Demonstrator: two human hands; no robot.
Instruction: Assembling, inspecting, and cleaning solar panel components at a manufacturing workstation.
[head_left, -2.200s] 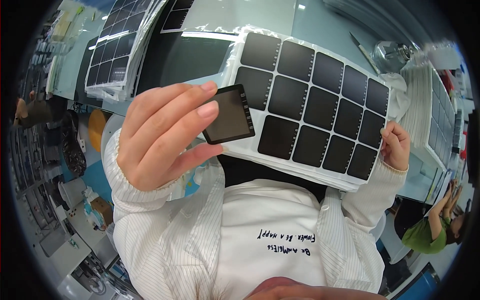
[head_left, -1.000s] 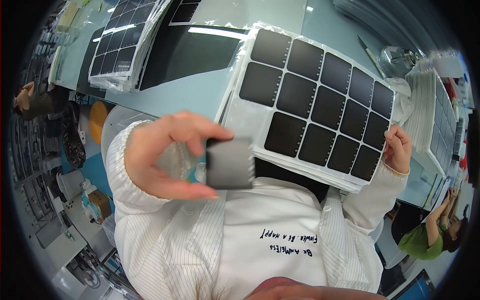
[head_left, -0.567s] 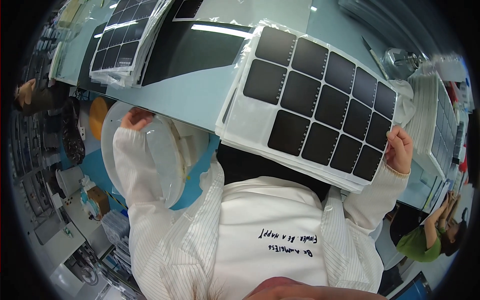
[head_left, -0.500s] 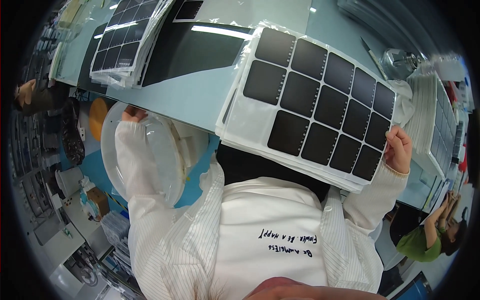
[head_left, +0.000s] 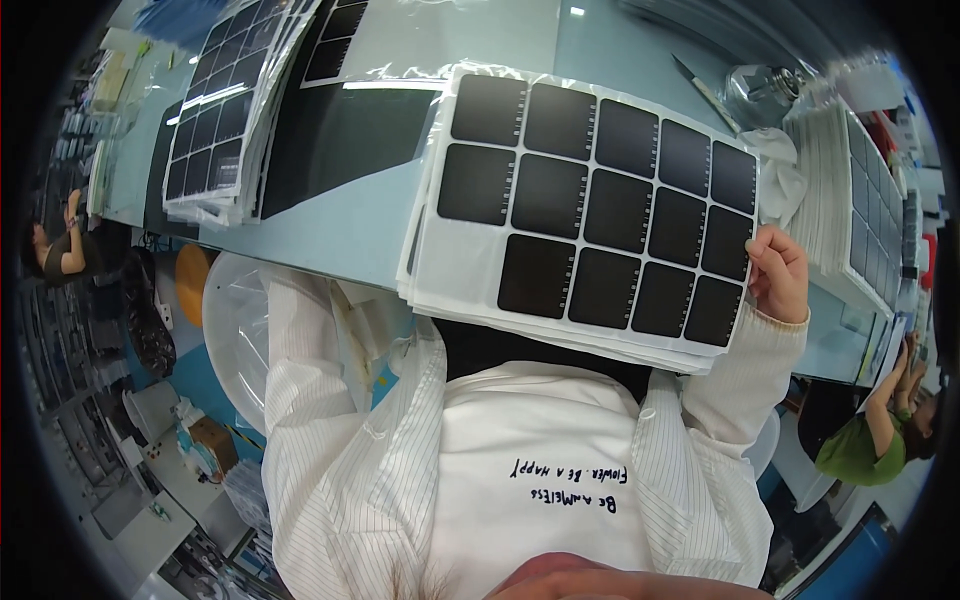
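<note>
A stack of white sheets with black rounded squares [head_left: 458,262] lies before me, tilted, its near edge overhanging the table. My right hand [head_left: 780,274] is closed on the right edge of the top sheet, thumb and fingers pinched together. One square's place at the sheet's lower left is plain white. My left sleeve [head_left: 305,335] reaches down to the table's front edge, over a translucent round bin [head_left: 232,330]. The left hand itself is hidden there.
At the far left stands another stack of black-square sheets [head_left: 215,125] in clear film. A thin pen-like tool [head_left: 706,92], a glass jar [head_left: 760,92] and a crumpled white cloth [head_left: 778,175] lie beyond my right hand. A tall sheet stack [head_left: 830,190] stands at right.
My left hand has gone out of sight at the table edge. The view has shifted, so the sheets appear farther left. My right hand keeps its pinch on the sheet's edge.
</note>
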